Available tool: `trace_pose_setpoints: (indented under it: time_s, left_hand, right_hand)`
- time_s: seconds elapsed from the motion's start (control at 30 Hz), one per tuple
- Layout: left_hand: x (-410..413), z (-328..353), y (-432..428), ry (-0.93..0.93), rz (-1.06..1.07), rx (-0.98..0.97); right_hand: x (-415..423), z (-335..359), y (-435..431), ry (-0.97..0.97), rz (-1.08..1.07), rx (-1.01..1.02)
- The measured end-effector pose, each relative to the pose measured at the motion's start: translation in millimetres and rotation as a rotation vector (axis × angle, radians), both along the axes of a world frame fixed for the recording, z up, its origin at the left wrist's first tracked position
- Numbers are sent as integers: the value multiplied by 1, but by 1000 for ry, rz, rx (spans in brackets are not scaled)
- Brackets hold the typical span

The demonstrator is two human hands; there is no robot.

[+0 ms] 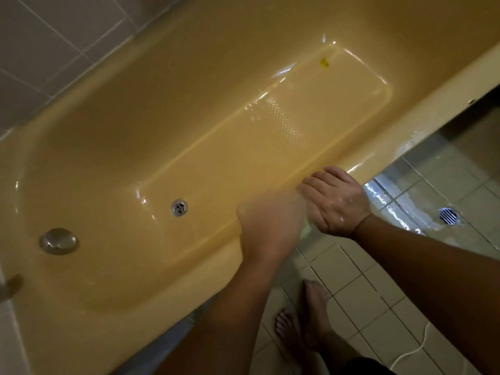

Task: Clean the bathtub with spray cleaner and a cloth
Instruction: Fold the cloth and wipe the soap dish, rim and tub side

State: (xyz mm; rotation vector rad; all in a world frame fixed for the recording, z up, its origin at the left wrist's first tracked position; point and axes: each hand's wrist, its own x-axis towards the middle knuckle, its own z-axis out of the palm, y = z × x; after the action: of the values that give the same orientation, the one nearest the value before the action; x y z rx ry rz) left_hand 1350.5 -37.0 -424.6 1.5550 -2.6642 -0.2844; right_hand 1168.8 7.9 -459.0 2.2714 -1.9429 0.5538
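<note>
The yellow bathtub (151, 109) runs diagonally across the view, its floor wet and shiny. My left hand (270, 226), blurred, and my right hand (335, 201) are both fisted and pressed together over the tub's near rim. Between the fists only a sliver of a pale green cloth (307, 230) shows; the hands hide the rest. Both hands grip it. No spray bottle is in view.
The tub drain (179, 207) and a round metal overflow knob (59, 241) sit at the left end. A small yellow spot (324, 62) lies on the far tub floor. My bare feet (311, 326) stand on wet floor tiles near a floor drain (447, 215). Grey wall tiles (40, 36) are upper left.
</note>
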Motion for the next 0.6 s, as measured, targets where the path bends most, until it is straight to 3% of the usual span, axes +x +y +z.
trace_pose_setpoints:
  time_s: [0.17,0.4,0.6]
  left_hand:
    - [39,1,33,-64,110,-72]
    - [-59,-3,-9,16,-73,-13]
    - [-17,-3,24,-18,-1,-123]
  right_hand:
    - [-10,-3,2,14,-34,-26]
    - [-40,-7,2,-20,-128,-78]
    - [-66,-11,1,10,-150,-93]
